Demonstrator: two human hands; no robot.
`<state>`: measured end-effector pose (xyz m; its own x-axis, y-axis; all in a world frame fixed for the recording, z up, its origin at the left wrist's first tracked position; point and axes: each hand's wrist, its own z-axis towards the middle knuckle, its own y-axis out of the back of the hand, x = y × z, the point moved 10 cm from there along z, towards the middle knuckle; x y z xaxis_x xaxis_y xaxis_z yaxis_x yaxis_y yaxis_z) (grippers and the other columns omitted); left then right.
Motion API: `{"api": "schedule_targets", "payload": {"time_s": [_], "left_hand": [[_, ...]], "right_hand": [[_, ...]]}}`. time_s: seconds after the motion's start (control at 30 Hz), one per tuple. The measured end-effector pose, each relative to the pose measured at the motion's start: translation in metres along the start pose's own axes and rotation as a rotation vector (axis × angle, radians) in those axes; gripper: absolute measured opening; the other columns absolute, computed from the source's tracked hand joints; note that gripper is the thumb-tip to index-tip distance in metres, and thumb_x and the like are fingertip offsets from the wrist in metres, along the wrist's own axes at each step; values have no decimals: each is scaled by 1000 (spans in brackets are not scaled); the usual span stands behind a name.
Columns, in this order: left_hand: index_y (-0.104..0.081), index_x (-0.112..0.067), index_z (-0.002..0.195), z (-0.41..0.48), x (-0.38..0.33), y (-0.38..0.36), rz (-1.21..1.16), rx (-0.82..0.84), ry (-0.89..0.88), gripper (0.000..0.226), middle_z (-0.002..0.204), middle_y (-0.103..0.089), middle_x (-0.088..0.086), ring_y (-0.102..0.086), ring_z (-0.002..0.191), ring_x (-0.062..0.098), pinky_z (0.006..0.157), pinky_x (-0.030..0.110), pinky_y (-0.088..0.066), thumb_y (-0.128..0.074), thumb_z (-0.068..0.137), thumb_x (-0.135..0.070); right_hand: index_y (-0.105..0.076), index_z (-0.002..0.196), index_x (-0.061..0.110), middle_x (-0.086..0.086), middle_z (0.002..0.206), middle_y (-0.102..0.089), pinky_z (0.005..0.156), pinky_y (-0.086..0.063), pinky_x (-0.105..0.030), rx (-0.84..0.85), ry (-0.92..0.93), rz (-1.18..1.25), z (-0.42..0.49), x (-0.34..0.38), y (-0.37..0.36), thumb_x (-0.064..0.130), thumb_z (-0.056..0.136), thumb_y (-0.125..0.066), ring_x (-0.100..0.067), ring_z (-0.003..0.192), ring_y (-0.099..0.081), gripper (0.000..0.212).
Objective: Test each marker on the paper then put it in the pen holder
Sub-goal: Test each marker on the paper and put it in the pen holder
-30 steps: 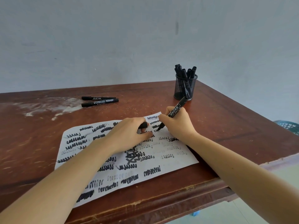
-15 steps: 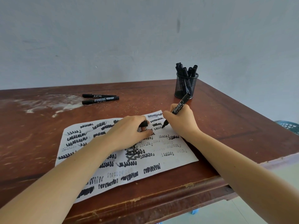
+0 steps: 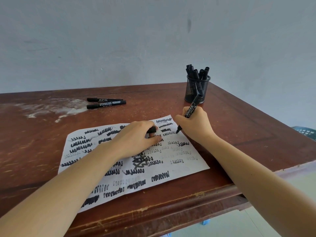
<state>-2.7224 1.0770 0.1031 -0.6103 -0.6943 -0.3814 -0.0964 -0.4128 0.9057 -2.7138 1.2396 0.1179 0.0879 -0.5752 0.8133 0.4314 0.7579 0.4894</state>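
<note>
I see the scribble-covered white paper sheet [image 3: 130, 170] pinned under my left hand [image 3: 135, 139], curled round a black cap [image 3: 152, 130]; my right hand [image 3: 195, 124] grips the uncapped black marker [image 3: 191, 111], nib on paper; two black markers [image 3: 106, 103] lie untested; the black mesh pen holder [image 3: 196, 89] looks nearly full.

— What is the left hand [image 3: 135, 137] hiding?
— Most of a black cap [image 3: 152, 130] and some scribbles on the paper [image 3: 188, 165].
— And the label on the marker [image 3: 191, 111]?
— It is reading too small.
</note>
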Motion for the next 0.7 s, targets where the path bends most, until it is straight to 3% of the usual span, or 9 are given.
{"api": "schedule_targets", "payload": {"time_s": [0.17, 0.27, 0.33, 0.4, 0.47, 0.57, 0.63, 0.7], "left_hand": [[-58, -19, 114, -1, 0, 0, 2, -2, 2, 41, 106, -64, -6, -60, 83, 10, 75, 36, -53, -57, 86, -50], [-58, -19, 111, -2, -1, 0, 3, 15, 12, 40, 104, -63, -6, -60, 82, 10, 74, 35, -52, -57, 86, -51], [-57, -20, 100, -3, -3, 0, 0, 28, 6, 37, 101, -62, -8, -59, 80, 10, 70, 34, -52, -52, 87, -54], [-56, -15, 89, -4, -3, 0, -74, 26, 24, 41, 84, -59, -6, -53, 68, 11, 63, 31, -45, -41, 92, -53], [-53, -7, 86, -5, 2, -1, -220, 16, 64, 50, 74, -53, 5, -49, 67, 19, 69, 41, -44, -30, 96, -49], [-52, -8, 87, -5, 8, -1, -343, -3, 107, 50, 98, -62, 22, -59, 91, 33, 84, 53, -44, -25, 89, -50], [-54, -11, 91, -3, 9, -2, -326, -1, 117, 39, 98, -64, 20, -60, 85, 31, 78, 46, -47, -31, 97, -42], [-55, -17, 105, -1, 8, 0, -249, -26, 90, 24, 95, -65, 6, -59, 77, 17, 69, 31, -47, -39, 99, -33]], "right_hand": [[-53, 66, -4, -10, 56, -50, 53, -37, -30, -12, 10, -47, 2, -1, 3, 10, 78, -58, -19, 53, -41, 19], [-52, 68, -4, -6, 54, -53, 49, -39, -27, -106, 60, -20, 1, 3, 15, 10, 80, -59, -15, 48, -43, 20], [-58, 72, 2, 0, 57, -58, 47, -40, -21, -133, 65, 87, 3, 6, 21, 14, 82, -65, -10, 48, -46, 17], [-64, 78, 7, 0, 62, -61, 48, -42, -22, -112, 45, 202, 5, 6, 23, 18, 81, -71, -10, 52, -50, 14], [-68, 81, 9, -2, 62, -61, 45, -41, -22, -73, 13, 334, 5, 6, 23, 18, 82, -72, -11, 50, -49, 10], [-71, 88, 3, -7, 64, -62, 46, -38, -23, -21, -106, 612, 2, 1, 15, 16, 88, -63, -13, 52, -51, 16], [-71, 91, -3, -10, 67, -64, 47, -38, -24, 28, -202, 754, -1, -2, 8, 13, 86, -57, -15, 55, -52, 22], [-68, 88, -3, -11, 68, -65, 46, -39, -24, 82, -229, 792, -1, -3, 3, 12, 83, -56, -16, 55, -53, 20]]}}
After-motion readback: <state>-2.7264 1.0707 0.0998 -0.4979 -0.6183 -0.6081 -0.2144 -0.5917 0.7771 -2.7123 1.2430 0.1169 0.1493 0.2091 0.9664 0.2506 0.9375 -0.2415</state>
